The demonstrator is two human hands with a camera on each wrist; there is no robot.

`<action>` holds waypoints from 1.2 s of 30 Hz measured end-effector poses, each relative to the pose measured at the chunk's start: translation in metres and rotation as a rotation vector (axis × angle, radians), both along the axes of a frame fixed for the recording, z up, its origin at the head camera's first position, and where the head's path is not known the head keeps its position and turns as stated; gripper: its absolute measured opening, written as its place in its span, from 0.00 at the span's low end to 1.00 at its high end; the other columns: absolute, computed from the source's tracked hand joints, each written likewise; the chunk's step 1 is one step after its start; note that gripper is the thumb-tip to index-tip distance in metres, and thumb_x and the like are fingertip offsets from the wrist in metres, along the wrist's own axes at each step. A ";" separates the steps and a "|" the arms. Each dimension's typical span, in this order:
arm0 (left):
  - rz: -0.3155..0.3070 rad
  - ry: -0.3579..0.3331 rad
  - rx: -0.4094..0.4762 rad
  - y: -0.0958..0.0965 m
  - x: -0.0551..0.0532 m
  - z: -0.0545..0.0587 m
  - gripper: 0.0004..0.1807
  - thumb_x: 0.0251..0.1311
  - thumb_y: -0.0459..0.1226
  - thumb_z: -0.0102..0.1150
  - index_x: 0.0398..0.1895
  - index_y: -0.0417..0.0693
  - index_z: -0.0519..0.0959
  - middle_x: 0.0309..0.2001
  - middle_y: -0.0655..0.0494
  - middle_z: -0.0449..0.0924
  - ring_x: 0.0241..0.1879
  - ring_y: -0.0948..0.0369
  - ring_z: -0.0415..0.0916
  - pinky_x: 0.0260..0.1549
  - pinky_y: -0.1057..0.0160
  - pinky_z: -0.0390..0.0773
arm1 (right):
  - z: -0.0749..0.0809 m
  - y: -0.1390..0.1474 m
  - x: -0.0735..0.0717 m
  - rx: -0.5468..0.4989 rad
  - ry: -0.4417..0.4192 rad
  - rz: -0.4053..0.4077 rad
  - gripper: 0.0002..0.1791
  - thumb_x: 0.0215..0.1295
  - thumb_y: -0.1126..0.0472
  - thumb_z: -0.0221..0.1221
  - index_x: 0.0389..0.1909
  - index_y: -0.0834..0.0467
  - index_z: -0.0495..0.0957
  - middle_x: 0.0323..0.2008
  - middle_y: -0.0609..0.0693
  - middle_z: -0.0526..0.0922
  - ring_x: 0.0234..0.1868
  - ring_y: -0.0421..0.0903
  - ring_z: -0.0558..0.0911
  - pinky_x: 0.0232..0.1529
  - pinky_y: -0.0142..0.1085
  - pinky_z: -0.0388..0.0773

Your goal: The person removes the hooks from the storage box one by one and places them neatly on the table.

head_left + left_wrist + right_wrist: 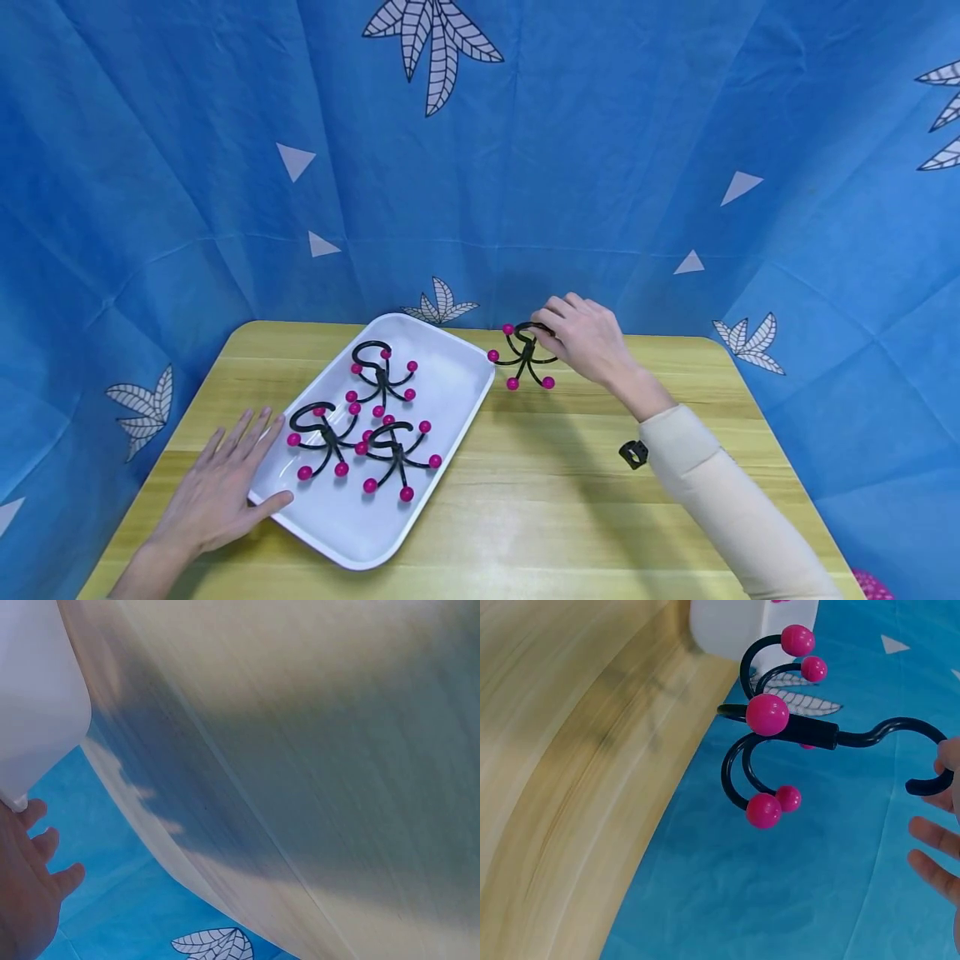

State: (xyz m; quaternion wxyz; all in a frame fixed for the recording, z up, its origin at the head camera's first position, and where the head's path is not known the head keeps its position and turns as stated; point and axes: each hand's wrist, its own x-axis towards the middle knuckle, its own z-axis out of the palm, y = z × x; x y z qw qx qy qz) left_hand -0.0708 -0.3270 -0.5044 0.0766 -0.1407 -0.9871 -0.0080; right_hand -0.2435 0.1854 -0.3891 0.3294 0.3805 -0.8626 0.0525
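My right hand (pixel 585 337) pinches the curved top of a black multi-arm hook hanger (pixel 528 352) with pink ball tips. In the right wrist view this hook hanger (pixel 810 731) is held up off the wooden table, its arms spread out and its hook end between thumb and fingers (pixel 936 838). My left hand (pixel 221 487) lies at the left edge of a white tray (pixel 457 358), fingers straight, thumb over the rim. In the left wrist view part of that hand (pixel 30 892) shows beside the tray (pixel 45 690). Several similar hook hangers (pixel 382 379) lie in the tray, close together.
The light wooden table (pixel 540 500) extends to the right of the tray. A small black object (pixel 633 454) shows beside the right sleeve (pixel 720 492). Blue cloth (pixel 570 167) with leaf and triangle prints hangs behind the table and at its sides.
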 end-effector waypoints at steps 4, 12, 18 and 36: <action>0.003 -0.002 -0.003 0.000 0.000 0.000 0.61 0.60 0.69 0.60 0.87 0.47 0.48 0.83 0.38 0.56 0.85 0.41 0.47 0.78 0.67 0.08 | -0.005 0.008 -0.002 0.010 -0.001 0.001 0.07 0.67 0.55 0.70 0.42 0.52 0.88 0.36 0.48 0.88 0.34 0.50 0.83 0.27 0.40 0.82; 0.006 0.003 -0.006 0.000 0.000 -0.001 0.61 0.60 0.69 0.60 0.87 0.47 0.48 0.84 0.38 0.56 0.86 0.41 0.47 0.79 0.66 0.08 | -0.019 0.019 -0.004 0.047 -0.056 -0.008 0.08 0.68 0.55 0.69 0.44 0.53 0.88 0.36 0.49 0.87 0.32 0.48 0.81 0.26 0.37 0.79; 0.001 0.009 0.008 0.000 0.000 -0.001 0.60 0.60 0.69 0.61 0.86 0.47 0.50 0.83 0.38 0.56 0.86 0.42 0.46 0.81 0.63 0.11 | -0.031 0.023 -0.006 0.063 -0.087 0.000 0.08 0.68 0.55 0.69 0.44 0.54 0.87 0.37 0.49 0.87 0.33 0.48 0.82 0.28 0.38 0.81; 0.003 -0.003 0.003 0.000 0.000 0.001 0.61 0.61 0.69 0.61 0.87 0.47 0.49 0.83 0.38 0.56 0.86 0.41 0.46 0.81 0.62 0.11 | -0.051 0.027 -0.017 0.077 -0.115 0.017 0.08 0.67 0.56 0.70 0.43 0.54 0.87 0.38 0.49 0.88 0.33 0.46 0.82 0.29 0.37 0.83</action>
